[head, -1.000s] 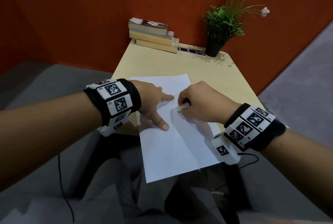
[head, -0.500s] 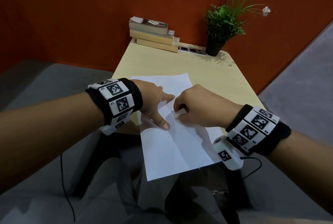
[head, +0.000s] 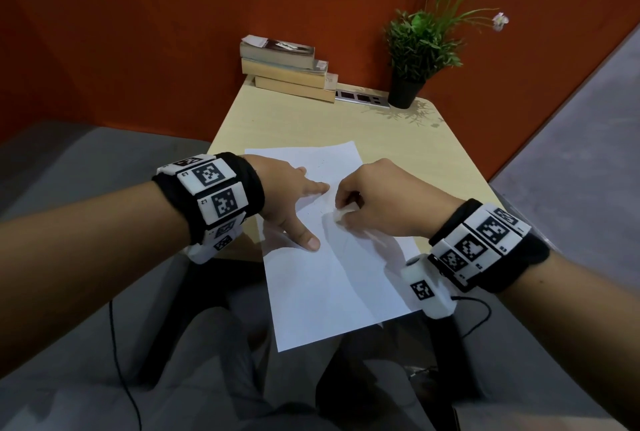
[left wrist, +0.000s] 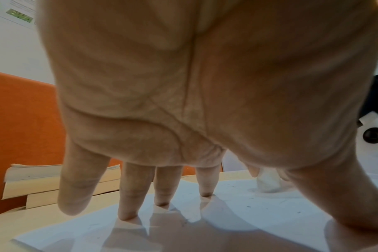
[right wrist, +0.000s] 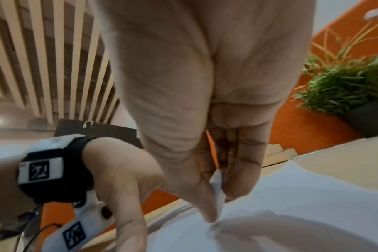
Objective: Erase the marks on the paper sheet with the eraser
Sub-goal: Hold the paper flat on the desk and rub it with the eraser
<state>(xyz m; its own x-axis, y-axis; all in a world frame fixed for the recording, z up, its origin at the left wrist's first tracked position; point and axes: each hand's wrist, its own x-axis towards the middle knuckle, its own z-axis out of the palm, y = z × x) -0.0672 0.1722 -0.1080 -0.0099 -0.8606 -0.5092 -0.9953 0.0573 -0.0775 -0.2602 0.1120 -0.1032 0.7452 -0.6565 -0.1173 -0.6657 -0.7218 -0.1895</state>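
A white paper sheet (head: 332, 278) lies on the small beige table (head: 311, 122), its near end hanging over the front edge. My left hand (head: 294, 202) presses on the sheet's left part with straight, spread fingers (left wrist: 127, 196) and the thumb stretched toward me. My right hand (head: 374, 202) pinches a small white eraser (head: 343, 213) between thumb and fingers, its tip touching the paper near the sheet's middle crease. The eraser (right wrist: 218, 191) shows clearly in the right wrist view, pressed down on the sheet (right wrist: 291, 213). Faint pencil specks (left wrist: 247, 207) dot the paper (left wrist: 237, 220).
A stack of books (head: 287, 67) and a potted plant (head: 415, 49) stand at the table's far edge against the orange partition (head: 173, 32), with a socket strip (head: 362, 98) between them. A thin cable (head: 121, 361) hangs at my left.
My right hand with the eraser has slid left and toward me along the sheet, in a rubbing stroke. The left hand has stayed pressing on the paper.
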